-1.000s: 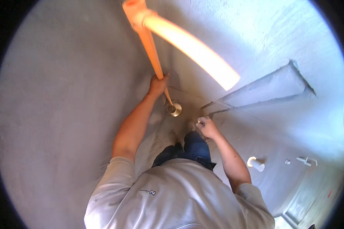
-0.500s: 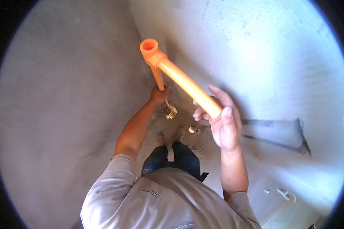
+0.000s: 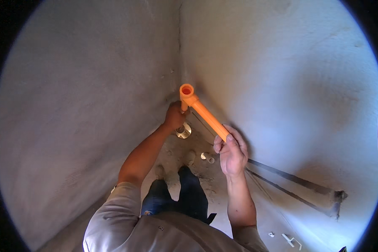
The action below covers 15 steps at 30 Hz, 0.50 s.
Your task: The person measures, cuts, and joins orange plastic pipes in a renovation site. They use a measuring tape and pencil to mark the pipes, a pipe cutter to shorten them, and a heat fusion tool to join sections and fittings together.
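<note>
An orange plastic pipe assembly is held up in front of me near the wall corner. Its tee fitting [image 3: 187, 93] has a round open socket facing up. My left hand [image 3: 175, 115] is wrapped around the pipe section that drops from the fitting. From the fitting's side, a straight orange pipe [image 3: 210, 119] slants down to the right. My right hand [image 3: 232, 152] grips this pipe's near end, the thumb along its top and the fingers curled round the side.
An upright pipe opening [image 3: 184, 131] sticks out of the dirty floor below my left hand, with two small pipe stubs [image 3: 207, 158] nearer. Dark grooves [image 3: 294, 176] run along the right wall. White fittings [image 3: 288, 240] lie at the lower right. Plastered walls [image 3: 71, 92] meet ahead.
Both hands have lowered the orange assembly toward me, and the tee fitting now sits lower in view. My right hand's fingers, spread before, have closed round the pipe end.
</note>
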Each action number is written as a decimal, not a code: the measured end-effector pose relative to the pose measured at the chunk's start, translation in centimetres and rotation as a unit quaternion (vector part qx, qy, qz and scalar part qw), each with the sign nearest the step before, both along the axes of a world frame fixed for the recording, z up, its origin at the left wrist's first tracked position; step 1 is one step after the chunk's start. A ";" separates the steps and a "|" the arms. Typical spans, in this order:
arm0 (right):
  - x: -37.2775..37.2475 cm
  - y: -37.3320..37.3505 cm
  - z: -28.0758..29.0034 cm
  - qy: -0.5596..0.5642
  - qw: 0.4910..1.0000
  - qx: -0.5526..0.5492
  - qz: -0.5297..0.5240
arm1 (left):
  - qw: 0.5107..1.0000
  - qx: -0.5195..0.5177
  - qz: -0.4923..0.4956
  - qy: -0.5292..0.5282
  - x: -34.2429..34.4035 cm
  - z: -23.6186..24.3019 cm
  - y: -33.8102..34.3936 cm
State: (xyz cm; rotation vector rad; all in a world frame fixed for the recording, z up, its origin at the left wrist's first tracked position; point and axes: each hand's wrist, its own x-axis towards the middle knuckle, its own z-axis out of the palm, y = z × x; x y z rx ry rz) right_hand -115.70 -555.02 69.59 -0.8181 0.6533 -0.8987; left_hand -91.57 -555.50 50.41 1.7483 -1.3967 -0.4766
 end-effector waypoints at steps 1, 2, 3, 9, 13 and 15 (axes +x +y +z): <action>0.2 0.1 -2.1 0.000 1.000 0.010 -0.009 | 0.998 -0.004 0.007 0.059 -0.1 0.6 0.3; 0.3 0.0 -3.7 0.002 1.000 0.025 -0.016 | 0.993 -0.002 0.015 0.120 -0.2 1.4 0.6; 0.5 -0.3 -5.1 -0.002 0.999 0.025 -0.020 | 0.993 -0.002 0.011 0.115 0.1 1.9 0.6; -0.3 -1.6 -13.2 -0.007 0.997 0.049 -0.052 | 0.988 0.026 -0.058 0.141 0.2 1.9 -0.4; 0.4 -1.3 -18.7 0.008 0.987 0.096 -0.131 | 0.994 0.027 -0.068 0.077 0.3 -3.9 -1.5; 1.2 -1.1 -22.6 0.008 0.982 0.104 -0.159 | 0.995 0.046 -0.068 0.062 0.6 -6.9 -2.4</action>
